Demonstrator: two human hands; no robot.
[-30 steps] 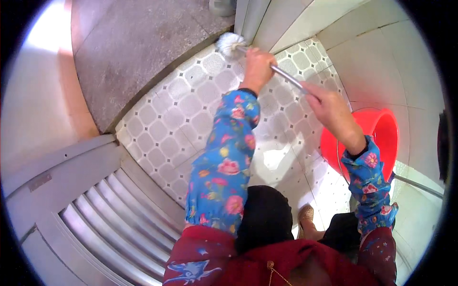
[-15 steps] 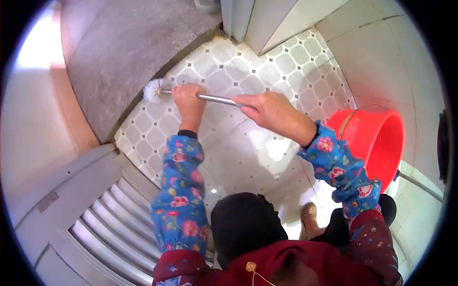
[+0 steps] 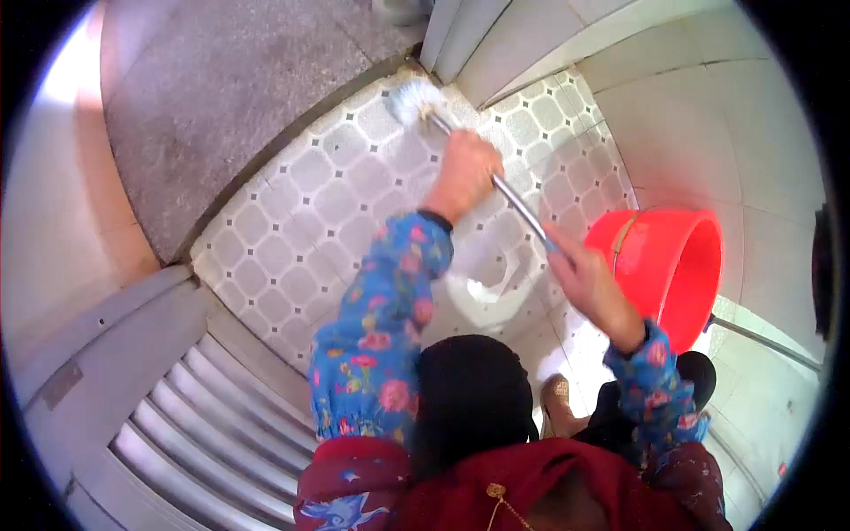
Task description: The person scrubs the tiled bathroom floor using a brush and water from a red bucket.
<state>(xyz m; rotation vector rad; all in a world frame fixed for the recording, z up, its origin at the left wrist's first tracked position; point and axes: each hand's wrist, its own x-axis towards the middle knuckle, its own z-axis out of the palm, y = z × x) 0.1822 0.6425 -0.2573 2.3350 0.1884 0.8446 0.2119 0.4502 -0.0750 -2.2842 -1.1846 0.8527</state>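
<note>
Both my hands grip one long-handled scrubbing brush with a shiny metal shaft and a round head of white bristles. My left hand wraps the shaft close to the bristles. Farther back, at the grip end, my right hand is closed round it. The bristles rest on or just over the patterned tile floor, near the far edge by the door frame; contact is hard to tell through the blur. Blue floral sleeve covers reach to both my wrists.
A red bucket lies tilted at my right, its mouth turned right, with a pole behind it. A grey louvred door stands at the lower left. Beyond a raised edge is a rough grey floor. Tiled wall bounds the right.
The brush head has swept right and away, from the floor's left edge to near the door frame. Both hands moved right with it, and the shaft now slants more steeply.
</note>
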